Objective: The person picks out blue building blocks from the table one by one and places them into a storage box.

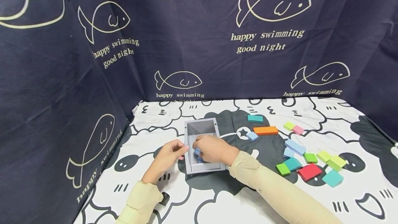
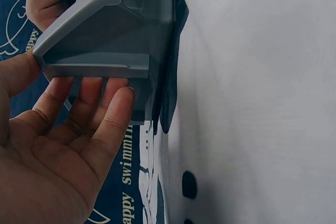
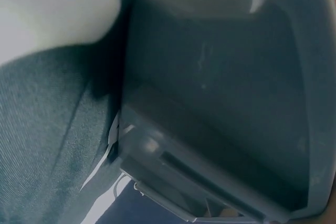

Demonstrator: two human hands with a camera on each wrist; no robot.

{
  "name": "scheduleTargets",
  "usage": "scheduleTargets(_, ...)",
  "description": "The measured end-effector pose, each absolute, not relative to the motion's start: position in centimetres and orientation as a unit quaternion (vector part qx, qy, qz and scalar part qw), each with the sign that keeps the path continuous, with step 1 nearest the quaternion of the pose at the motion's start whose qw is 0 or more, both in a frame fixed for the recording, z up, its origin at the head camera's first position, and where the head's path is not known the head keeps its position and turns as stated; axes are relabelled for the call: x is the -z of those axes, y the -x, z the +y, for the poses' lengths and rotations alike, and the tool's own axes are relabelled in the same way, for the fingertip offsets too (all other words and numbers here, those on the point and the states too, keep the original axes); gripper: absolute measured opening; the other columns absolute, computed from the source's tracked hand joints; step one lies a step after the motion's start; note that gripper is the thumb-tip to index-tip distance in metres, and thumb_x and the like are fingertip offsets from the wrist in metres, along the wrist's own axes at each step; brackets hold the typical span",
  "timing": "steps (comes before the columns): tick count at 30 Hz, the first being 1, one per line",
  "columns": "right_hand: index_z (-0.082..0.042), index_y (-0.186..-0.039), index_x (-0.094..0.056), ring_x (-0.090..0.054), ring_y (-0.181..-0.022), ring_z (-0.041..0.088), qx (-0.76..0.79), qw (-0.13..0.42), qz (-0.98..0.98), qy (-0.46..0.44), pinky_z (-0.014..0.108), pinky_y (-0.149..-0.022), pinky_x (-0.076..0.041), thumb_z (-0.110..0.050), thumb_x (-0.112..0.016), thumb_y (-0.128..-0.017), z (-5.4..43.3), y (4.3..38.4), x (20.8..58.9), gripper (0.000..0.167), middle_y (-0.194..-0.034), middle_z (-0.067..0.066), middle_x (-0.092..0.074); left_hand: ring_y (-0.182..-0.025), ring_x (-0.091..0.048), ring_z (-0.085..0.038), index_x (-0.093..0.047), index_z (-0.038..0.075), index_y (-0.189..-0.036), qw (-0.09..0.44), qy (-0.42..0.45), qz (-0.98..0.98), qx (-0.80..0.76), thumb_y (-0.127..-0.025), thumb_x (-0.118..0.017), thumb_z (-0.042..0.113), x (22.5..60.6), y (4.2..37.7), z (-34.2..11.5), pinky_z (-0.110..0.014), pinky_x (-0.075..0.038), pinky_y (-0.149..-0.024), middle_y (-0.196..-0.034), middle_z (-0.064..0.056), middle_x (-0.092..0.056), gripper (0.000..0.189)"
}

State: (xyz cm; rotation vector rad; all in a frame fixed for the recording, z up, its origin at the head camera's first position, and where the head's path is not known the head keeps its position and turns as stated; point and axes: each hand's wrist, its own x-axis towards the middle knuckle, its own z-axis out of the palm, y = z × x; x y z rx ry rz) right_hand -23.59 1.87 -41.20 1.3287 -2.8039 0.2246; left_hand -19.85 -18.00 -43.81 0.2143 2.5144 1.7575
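Observation:
A grey open-topped box (image 1: 187,161) stands on the patterned cloth in the head view. My left hand (image 1: 169,156) grips its left side, with the thumb at the rim. In the left wrist view the fingers (image 2: 113,114) curl up beneath a ledge on the box's wall (image 2: 100,69). My right hand (image 1: 214,149) reaches down into the box and pinches a small blue block (image 1: 197,151). More blue (image 1: 200,159) shows just below that block, inside the box. The right wrist view holds mostly the box's grey inner wall (image 3: 226,77); the right fingers are hidden there.
Several coloured blocks lie right of the box, among them a red one (image 1: 309,172), a long orange one (image 1: 265,130), a light blue one (image 1: 252,136) and a teal one (image 1: 255,119). A dark fish-print curtain (image 1: 199,44) hangs behind and at both sides.

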Motion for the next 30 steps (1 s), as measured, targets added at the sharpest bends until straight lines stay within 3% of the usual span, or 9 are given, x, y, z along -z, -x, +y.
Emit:
scheduleTargets(8,-0.011,-0.102,-0.074,-0.066,-0.086,0.014,-0.073,0.008,-0.903,-0.424,0.032,-0.08,-0.057,0.0,-0.068,-0.08,1.88,23.53,41.2,0.025,-0.101,0.0,-0.068,-0.078,-0.063,-0.017,-0.061,-0.001,-0.091,0.035,-0.07,0.813,-0.578,-0.095,-0.067,0.015,43.66,19.78,-17.93,-0.046,-0.058,-0.079,-0.088,-0.004,-0.065,0.018)
scheduleTargets(30,-0.011,-0.102,-0.074,-0.066,-0.085,0.015,-0.076,0.013,-0.902,-0.424,0.032,-0.077,-0.057,0.001,-0.068,-0.076,1.85,23.49,41.29,0.029,-0.101,0.001,-0.068,-0.078,-0.063,-0.018,-0.061,0.0,-0.09,0.026,-0.065,0.82,-0.569,-0.096,-0.067,0.016,43.94,19.88,-17.95,-0.041,-0.059,-0.076,-0.086,-0.004,-0.064,0.018)
